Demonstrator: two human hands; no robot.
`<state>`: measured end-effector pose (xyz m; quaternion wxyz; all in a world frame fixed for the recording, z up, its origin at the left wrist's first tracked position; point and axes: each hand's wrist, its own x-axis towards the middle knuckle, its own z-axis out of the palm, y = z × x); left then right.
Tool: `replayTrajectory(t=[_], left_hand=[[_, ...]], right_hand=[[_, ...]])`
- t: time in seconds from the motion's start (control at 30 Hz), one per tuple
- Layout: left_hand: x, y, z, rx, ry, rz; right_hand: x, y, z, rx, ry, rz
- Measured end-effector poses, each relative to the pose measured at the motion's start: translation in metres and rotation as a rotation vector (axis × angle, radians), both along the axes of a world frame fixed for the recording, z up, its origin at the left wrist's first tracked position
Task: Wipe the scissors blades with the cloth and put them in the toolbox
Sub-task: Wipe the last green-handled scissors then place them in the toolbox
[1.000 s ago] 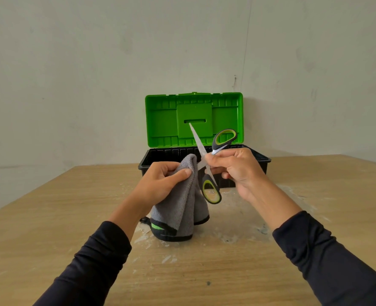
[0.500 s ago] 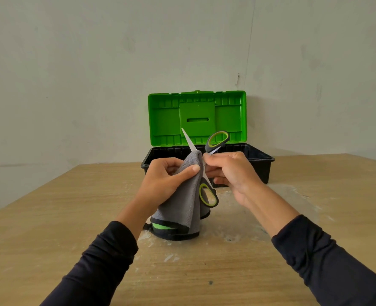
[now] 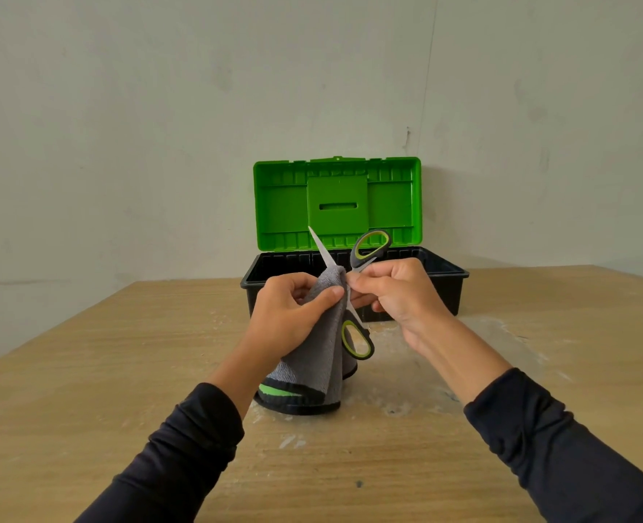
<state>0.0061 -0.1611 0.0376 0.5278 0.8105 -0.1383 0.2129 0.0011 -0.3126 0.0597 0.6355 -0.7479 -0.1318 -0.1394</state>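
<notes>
Scissors [image 3: 369, 251] with grey and yellow-green handles are spread open above the table. My right hand [image 3: 397, 292] grips them near the pivot, one handle ring up, the other [image 3: 356, 339] hanging below. My left hand [image 3: 287, 315] pinches a grey cloth [image 3: 318, 356] with a black and green hem around one blade; only that blade's tip [image 3: 319, 245] sticks out above the cloth. The cloth's lower end rests on the table. Behind stands the toolbox [image 3: 455, 281], black base, green lid [image 3: 336, 201] upright and open.
The wooden table [image 3: 86, 390] has pale dusty smears around the cloth and toward the right. A plain wall rises right behind the toolbox. The table's left edge runs diagonally at the left.
The cloth in my left hand has slid further up the blade, so less of the blade shows. Both hands and the scissors have shifted slightly left and down.
</notes>
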Motion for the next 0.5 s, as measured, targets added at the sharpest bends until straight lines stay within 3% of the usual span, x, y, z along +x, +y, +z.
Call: replayTrajectory(t=[0.33, 0.5], left_hand=[[-0.0051, 0.0075, 0.0041, -0.088, 0.151, -0.099], [-0.0041, 0.0055, 0.0012, -0.08, 0.113, -0.11]], right_hand=[[0.0028, -0.008, 0.0042, 0.047, -0.064, -0.042], [0.005, -0.0036, -0.0015, 0.05, -0.064, -0.021]])
